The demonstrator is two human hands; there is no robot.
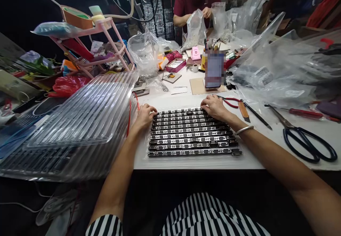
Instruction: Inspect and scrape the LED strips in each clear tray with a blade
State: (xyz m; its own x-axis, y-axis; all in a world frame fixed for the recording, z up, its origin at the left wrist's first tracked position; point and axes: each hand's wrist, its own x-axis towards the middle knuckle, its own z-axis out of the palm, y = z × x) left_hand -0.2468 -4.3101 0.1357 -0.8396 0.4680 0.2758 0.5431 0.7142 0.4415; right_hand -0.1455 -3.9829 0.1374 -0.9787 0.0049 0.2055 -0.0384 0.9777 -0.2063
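In front of me a clear plastic tray holds several rows of metal D-sub connectors, lined up side by side. My left hand is at the far left corner, its fingers closed on the left end of the farthest connector row. At that row's other end is my right hand, thumb and fingertips pinched together and bent downward. The fingertips partly hide both ends of this row. Some connectors at the right ends of the nearer rows stick out unevenly.
Stacked clear ribbed trays lie left, below a pink rack. Scissors, a cutter knife, red-handled pliers and a screwdriver lie right. A phone stands behind. Across the table a person handles a plastic bag.
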